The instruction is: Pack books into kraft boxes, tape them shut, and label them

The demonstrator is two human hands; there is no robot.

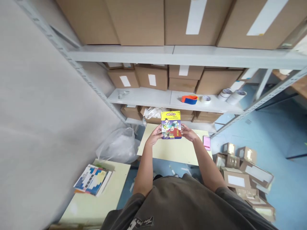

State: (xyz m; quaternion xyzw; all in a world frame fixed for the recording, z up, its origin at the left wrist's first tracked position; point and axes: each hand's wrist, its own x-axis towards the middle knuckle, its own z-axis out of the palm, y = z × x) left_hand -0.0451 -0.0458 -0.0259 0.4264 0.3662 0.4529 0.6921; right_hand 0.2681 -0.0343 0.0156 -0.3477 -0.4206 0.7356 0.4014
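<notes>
A colourful book point(171, 125) with a yellow top band and cartoon figures on a purple and red cover is held up between my two hands. My left hand point(155, 135) grips its left edge, fingers behind and thumb along the side. On the opposite edge, my right hand point(189, 132) closes in the same way. The cover faces me, and whether it is one thick book or a small stack I cannot tell. Beneath it lies a pale yellow tabletop point(165, 153), with a pink-screened phone point(206, 142) near its right end.
Ahead stands a grey metal shelf point(148, 95) with cardboard boxes point(151, 77), tape rolls point(205, 99) and an orange-and-blue band point(190, 99). Books point(91, 179) lie on a side table point(105, 195) at left, near a clear plastic bag point(120, 145). Cartons point(236, 179) are piled on the floor at right.
</notes>
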